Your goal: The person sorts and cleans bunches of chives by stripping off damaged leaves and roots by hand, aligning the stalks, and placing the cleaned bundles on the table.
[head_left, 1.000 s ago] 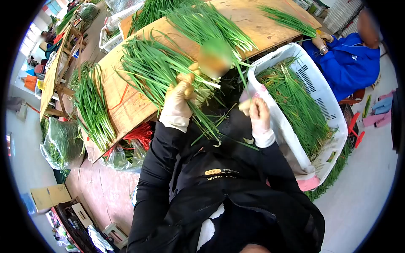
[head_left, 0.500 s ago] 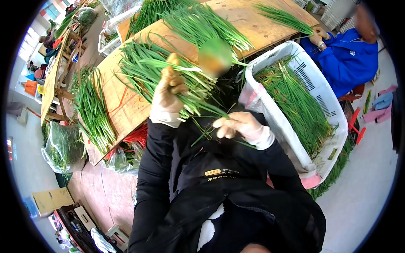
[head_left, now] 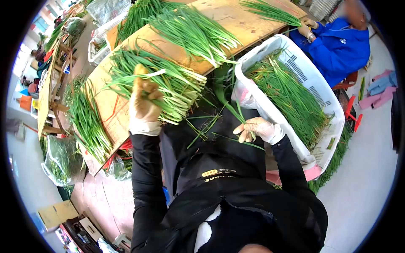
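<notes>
My left hand [head_left: 145,101], in a pale glove with yellowed fingertips, is closed around green stalks at the near edge of the wooden table [head_left: 249,25]. Beside it a large bunch of long green stalks [head_left: 181,88] lies on the table, white ends toward me. My right hand [head_left: 259,130], also gloved, pinches a few thin green leaves [head_left: 234,111] above my dark apron. Loose leaf scraps [head_left: 203,130] lie on the apron between my hands.
At my right stands a white basket [head_left: 333,147] with green leaves inside. A person in blue [head_left: 341,50] handles stalks at the table's far right. More bunches [head_left: 194,33] [head_left: 90,122] lie on the table. A plastic bag [head_left: 63,158] is at the left.
My left hand has moved left, away from my right hand. My right hand first came in toward the left hand, then moved back right with leaves in its fingers. The view has shifted slightly.
</notes>
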Available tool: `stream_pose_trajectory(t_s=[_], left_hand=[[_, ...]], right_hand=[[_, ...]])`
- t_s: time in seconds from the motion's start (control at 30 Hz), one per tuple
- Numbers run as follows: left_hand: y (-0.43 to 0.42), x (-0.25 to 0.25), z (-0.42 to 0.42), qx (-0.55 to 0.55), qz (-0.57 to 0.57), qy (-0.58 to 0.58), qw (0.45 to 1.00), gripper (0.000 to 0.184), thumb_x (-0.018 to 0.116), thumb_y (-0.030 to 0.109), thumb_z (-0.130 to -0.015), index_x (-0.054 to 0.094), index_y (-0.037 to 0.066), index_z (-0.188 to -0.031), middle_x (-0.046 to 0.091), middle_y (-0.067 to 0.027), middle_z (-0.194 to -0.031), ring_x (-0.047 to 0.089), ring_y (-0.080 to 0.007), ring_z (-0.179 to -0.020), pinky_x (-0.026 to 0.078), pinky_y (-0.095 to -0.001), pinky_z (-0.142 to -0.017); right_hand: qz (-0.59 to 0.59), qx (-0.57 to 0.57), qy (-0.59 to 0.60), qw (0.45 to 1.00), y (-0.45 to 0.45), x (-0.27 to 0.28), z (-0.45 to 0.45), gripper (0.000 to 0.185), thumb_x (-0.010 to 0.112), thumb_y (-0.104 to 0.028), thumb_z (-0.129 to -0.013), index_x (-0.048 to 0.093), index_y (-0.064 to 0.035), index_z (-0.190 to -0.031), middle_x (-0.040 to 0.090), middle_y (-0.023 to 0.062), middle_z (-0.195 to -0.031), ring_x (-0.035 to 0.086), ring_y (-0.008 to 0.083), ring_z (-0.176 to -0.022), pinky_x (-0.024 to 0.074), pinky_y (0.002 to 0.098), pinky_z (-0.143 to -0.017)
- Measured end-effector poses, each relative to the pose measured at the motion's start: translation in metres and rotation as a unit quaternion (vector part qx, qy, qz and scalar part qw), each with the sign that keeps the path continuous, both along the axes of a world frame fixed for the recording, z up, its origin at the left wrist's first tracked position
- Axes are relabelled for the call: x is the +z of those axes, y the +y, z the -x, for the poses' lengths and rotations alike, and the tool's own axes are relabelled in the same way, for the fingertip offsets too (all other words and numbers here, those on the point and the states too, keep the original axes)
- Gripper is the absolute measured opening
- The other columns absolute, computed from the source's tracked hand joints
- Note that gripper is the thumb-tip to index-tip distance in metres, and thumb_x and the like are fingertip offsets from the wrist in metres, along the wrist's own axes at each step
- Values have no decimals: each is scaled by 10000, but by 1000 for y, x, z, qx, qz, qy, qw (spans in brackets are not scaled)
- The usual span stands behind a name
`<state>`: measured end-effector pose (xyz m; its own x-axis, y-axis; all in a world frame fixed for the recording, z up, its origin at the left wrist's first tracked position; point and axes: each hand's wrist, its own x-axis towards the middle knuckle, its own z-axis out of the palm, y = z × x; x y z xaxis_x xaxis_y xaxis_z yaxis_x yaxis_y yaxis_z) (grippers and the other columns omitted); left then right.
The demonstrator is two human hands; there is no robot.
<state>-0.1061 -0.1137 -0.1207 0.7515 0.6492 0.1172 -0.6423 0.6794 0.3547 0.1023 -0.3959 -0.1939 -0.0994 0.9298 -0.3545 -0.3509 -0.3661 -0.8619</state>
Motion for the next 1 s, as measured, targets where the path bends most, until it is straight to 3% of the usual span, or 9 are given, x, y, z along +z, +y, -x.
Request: stream_pose_trajectory(t_s=[0.07, 0.3, 0.5, 0.57, 0.7, 0.83, 0.9, 0.97, 1.0], left_hand=[[-15, -6, -18, -20, 12, -6, 1000, 457, 637, 134, -747, 447, 117, -1163, 560, 21, -951, 475, -48, -648, 378, -171, -510], [-57, -20, -53, -91, 13, 19, 996, 562, 661, 143, -713, 409, 79, -1211, 552, 32, -953, 444, -45, -702, 352, -177, -555], [-60, -32, -59, -111, -37, 29, 993, 490, 678, 165, -695, 483, 66, -1133, 555, 15, -1021, 463, -47, -707, 353, -193, -570], [-51, -17, -53, -14, -20, 95, 995, 453, 687, 206, -700, 521, 47, -1089, 585, 9, -993, 473, -64, -688, 351, -195, -646], [5, 22, -3, 104, -157, 46, 981, 370, 642, 241, -739, 547, 98, -1067, 558, -47, -1083, 480, -154, -1024, 350, -348, -903], [44, 34, 58, 125, -156, -4, 980, 403, 531, 202, -786, 484, -16, -1122, 484, -119, -1186, 409, -233, -1135, 174, -467, -1034], [46, 25, 71, 65, -197, -64, 976, 372, 557, 213, -765, 499, -46, -1025, 555, -114, -969, 512, -191, -964, 254, -448, -1013], [33, 14, 67, 49, -292, 46, 954, 314, 550, 210, -773, 515, -25, -979, 531, -51, -800, 517, -118, -723, 451, -317, -804], [20, 3, 62, 2, -233, 76, 969, 338, 560, 223, -771, 512, -18, -1003, 503, -25, -758, 468, -95, -645, 431, -254, -666]], right_hand=[[-70, -29, 34, 997, 7, 9, 6, 368, 458, -280, -872, 576, 55, -970, 627, 89, -691, 530, 87, -521, 419, 174, -504], [-115, -161, 19, 980, 59, 31, 46, 384, 450, -316, -874, 523, 0, -1079, 585, 112, -1006, 565, 123, -832, 460, 241, -706], [-84, -161, 108, 977, 68, 23, 63, 272, 517, -185, -847, 544, 26, -1015, 620, 118, -887, 576, 109, -705, 458, 219, -623], [-84, -159, 80, 980, 59, 18, 53, 246, 517, -158, -843, 547, 32, -997, 618, 126, -887, 578, 118, -705, 461, 225, -626], [-104, -271, 117, 950, 21, 3, 16, 254, 510, -129, -839, 530, 61, -1006, 608, 153, -868, 572, 150, -681, 458, 225, -606], [-182, -269, 182, 928, -13, 2, -6, 293, 578, -139, -799, 534, 45, -1023, 574, 86, -870, 470, 118, -635, 419, 224, -579], [-186, -299, 144, 925, -15, 7, -3, 303, 598, -138, -783, 538, 34, -1024, 577, 88, -872, 475, 120, -643, 415, 225, -582], [-194, -298, 101, 929, -7, 16, 3, 350, 648, -128, -734, 542, 15, -1035, 592, 99, -889, 493, 129, -655, 412, 225, -583], [-201, -296, 109, 927, 0, 21, 8, 337, 647, -112, -733, 547, 25, -1025, 595, 103, -860, 519, 143, -674, 422, 214, -591]])
